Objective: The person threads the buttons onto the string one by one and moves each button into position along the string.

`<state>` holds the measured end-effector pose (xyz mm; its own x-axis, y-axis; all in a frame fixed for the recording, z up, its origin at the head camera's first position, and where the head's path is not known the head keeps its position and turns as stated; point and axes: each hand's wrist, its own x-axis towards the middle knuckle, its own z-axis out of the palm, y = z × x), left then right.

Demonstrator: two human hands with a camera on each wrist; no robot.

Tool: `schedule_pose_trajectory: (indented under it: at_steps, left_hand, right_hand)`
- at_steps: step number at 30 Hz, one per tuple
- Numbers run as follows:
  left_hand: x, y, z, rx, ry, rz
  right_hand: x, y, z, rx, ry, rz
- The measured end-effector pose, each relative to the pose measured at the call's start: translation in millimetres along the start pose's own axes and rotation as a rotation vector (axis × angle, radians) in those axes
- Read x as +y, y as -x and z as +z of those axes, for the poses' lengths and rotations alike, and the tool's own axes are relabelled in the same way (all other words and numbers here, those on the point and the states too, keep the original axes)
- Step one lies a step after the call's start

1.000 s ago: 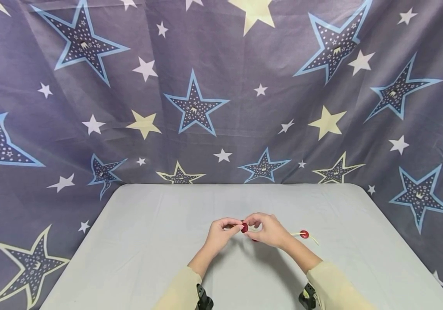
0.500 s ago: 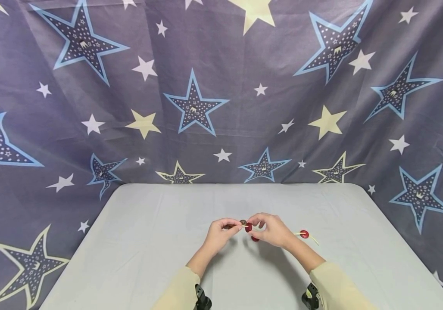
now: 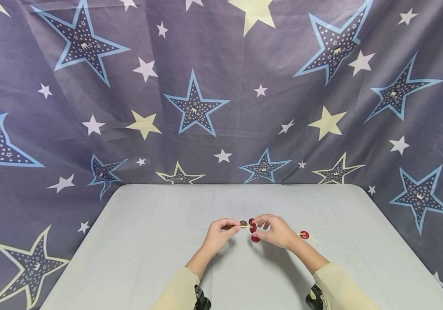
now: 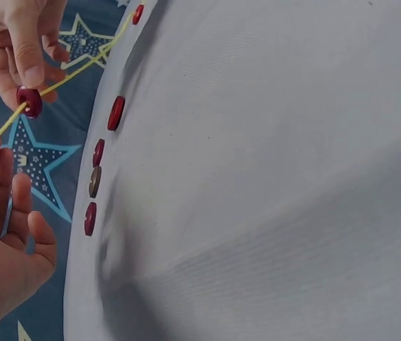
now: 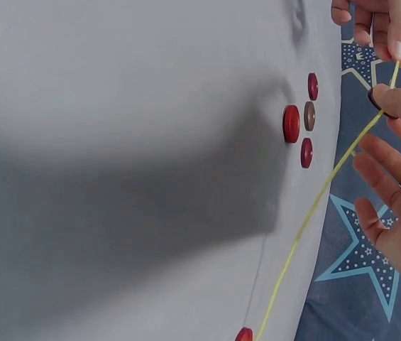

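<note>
A yellow cord (image 5: pixel 296 241) runs taut between my two hands above the table. Its end is pinched by my left hand (image 3: pixel 216 234), between thumb and forefinger. My right hand (image 3: pixel 276 231) pinches a dark red button (image 4: pixel 30 102) that is threaded on the cord, a short way from the left fingertips. Farther along, past my right hand, the cord trails to a bright red button (image 3: pixel 304 234) lying on the table at its other end.
Under my hands several loose buttons lie on the pale tabletop (image 3: pixel 148 258): a bright red one (image 5: pixel 292 123), a brown one (image 5: pixel 309 116) and dark red ones. A star-patterned curtain (image 3: pixel 221 142) stands behind the table.
My right hand has slid the dark red button rightward along the cord, away from my left hand. More cord shows between the hands; the left hand has barely moved.
</note>
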<state>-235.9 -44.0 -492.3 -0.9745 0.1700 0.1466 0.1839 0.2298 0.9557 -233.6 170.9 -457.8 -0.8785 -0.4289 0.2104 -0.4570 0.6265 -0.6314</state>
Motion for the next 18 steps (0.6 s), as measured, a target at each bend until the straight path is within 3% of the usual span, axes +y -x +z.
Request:
schedule_pose_trajectory:
  at_steps: [18]
  left_hand:
    - [-0.6, 2.7, 1.5, 0.006, 0.002, -0.035]
  right_hand:
    - [7.8, 5.3, -2.6, 0.016, 0.009, 0.038]
